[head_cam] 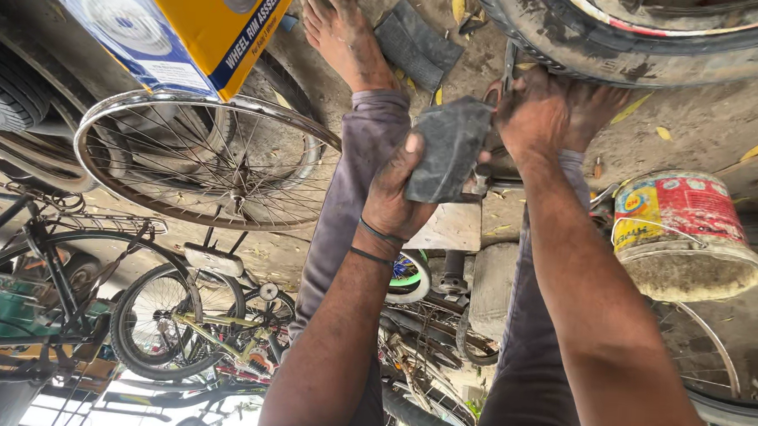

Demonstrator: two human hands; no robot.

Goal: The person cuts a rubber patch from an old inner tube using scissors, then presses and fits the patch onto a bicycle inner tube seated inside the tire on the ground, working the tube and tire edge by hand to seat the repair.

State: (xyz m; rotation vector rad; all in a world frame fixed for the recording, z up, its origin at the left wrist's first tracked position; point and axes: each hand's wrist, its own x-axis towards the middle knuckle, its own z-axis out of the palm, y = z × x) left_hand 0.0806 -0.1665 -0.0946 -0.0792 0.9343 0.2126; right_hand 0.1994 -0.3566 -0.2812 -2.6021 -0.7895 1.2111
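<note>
Left hand [395, 192]: centre of the frame; fingers closed around a rubber patch [447, 147], thumb pressed on its upper left edge.
Rubber patch: dark grey, flat piece of tube, held tilted at centre frame, just left of the right hand.
Right hand [540, 113]: upper centre right; fingers curled shut on scissors [508, 68], whose blade points up toward the tyre.
Scissors: only the thin metal blade and part of a handle show; the rest is hidden by the hand.
Tyre [656, 46]: muddy, black with a red and white stripe, across the upper right of the frame.
Foot [345, 30]: bare, upper centre, on the ground beside a second scrap of rubber [418, 46].
Rim [209, 161]: spoked chrome wheel, left of centre.
Box [173, 21]: blue and yellow carton, upper left, overlapping the rim's top edge.
Bucket [685, 233]: red and yellow, dirty, right of the frame.
Bicycles [89, 301]: several, lower left.
</note>
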